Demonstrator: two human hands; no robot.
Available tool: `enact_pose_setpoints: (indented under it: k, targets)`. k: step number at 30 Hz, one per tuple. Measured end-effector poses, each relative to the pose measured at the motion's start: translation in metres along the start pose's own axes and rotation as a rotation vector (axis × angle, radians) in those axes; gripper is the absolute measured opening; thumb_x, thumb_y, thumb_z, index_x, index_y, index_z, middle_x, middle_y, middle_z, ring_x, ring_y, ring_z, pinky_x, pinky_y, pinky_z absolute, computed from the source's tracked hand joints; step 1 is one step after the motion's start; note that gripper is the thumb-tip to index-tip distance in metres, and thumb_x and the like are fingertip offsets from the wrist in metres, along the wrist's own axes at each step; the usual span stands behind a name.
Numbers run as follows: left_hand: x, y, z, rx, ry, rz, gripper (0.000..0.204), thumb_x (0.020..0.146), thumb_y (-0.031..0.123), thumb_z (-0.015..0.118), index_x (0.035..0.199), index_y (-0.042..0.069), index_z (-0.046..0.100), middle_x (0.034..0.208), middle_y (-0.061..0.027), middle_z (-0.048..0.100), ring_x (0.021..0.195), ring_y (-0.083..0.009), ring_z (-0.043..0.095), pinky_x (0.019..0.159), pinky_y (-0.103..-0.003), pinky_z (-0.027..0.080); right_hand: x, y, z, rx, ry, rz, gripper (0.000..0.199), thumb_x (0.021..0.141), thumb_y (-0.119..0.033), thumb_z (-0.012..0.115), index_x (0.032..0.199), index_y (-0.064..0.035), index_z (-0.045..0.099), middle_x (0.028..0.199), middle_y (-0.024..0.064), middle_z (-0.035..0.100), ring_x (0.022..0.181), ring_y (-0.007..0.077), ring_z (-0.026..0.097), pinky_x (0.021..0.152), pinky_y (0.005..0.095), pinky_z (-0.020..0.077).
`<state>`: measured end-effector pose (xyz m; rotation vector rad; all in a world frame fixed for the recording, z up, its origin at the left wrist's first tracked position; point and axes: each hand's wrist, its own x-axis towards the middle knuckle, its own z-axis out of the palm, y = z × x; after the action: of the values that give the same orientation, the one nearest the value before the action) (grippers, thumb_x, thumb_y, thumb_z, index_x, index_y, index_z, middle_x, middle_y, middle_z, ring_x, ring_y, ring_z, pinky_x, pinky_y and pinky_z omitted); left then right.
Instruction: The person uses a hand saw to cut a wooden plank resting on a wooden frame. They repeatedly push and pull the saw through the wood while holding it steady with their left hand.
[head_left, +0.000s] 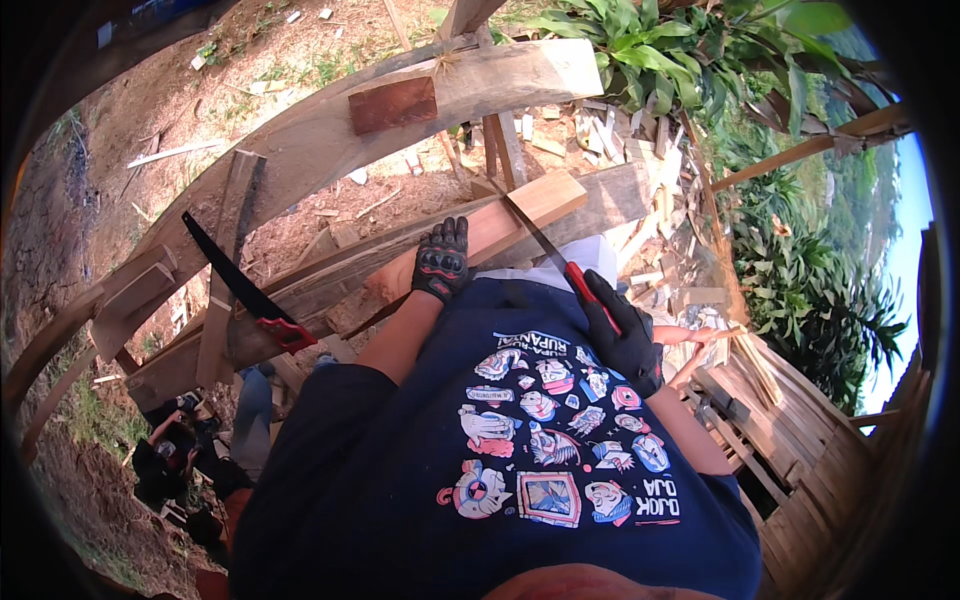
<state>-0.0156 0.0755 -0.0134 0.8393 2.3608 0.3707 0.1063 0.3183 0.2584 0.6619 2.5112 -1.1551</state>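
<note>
Timber beam [520,215], pale, lies slanted across rough wooden frame [330,130], in front of person's chest. Left hand [441,260], in black glove, rests palm-down on beam, fingers flat, gripping nothing. Right hand [625,335], gloved, closed around red handle of handsaw [545,245]; blade meets beam near its far end. Second saw [245,290] rests against frame, left of beam. Offcuts [620,140] scattered beyond beam.

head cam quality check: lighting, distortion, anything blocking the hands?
Head view: hard sunlight, bright dirt, deep shade lower left. Fisheye bends the beams toward a black vignetted rim. The person's dark shirt fills the lower centre. Left hand on the plank and right hand on the saw read sharp.
</note>
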Motion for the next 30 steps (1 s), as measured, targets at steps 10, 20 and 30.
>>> enact_pose_setpoints:
  k: [10, 20, 30]
  targets:
    - [0.002, -0.004, 0.000, 0.031, 0.004, 0.031, 0.101, 0.088, 0.049, 0.082, 0.166, 0.002, 0.038, 0.165, -0.0255, 0.049, 0.151, -0.0400, 0.051, 0.124, -0.054, 0.040, 0.169, 0.019, 0.122, -0.074, 0.045, 0.027, 0.045, 0.109, -0.032, 0.062, 0.147, -0.0079, 0.069, 0.129, 0.0224, 0.078, 0.121, 0.0423, 0.074, 0.107, 0.0455, 0.0559]
    - [0.002, 0.003, -0.005, -0.049, -0.061, -0.062, 0.097, 0.088, 0.045, 0.081, 0.164, 0.001, 0.041, 0.167, -0.0260, 0.046, 0.150, -0.0406, 0.051, 0.124, -0.052, 0.042, -0.014, 0.016, -0.001, 0.075, 0.044, 0.036, 0.045, 0.109, -0.025, 0.064, 0.151, -0.0092, 0.065, 0.136, 0.0218, 0.075, 0.127, 0.0366, 0.073, 0.105, 0.0434, 0.0566]
    - [0.000, -0.003, -0.003, 0.020, -0.014, 0.020, 0.099, 0.087, 0.047, 0.084, 0.164, 0.002, 0.040, 0.166, -0.0239, 0.048, 0.150, -0.0390, 0.051, 0.124, -0.054, 0.041, 0.147, 0.028, 0.100, -0.007, 0.066, 0.037, 0.047, 0.108, -0.032, 0.063, 0.146, -0.0048, 0.068, 0.138, 0.0282, 0.072, 0.125, 0.0422, 0.072, 0.106, 0.0451, 0.0557]
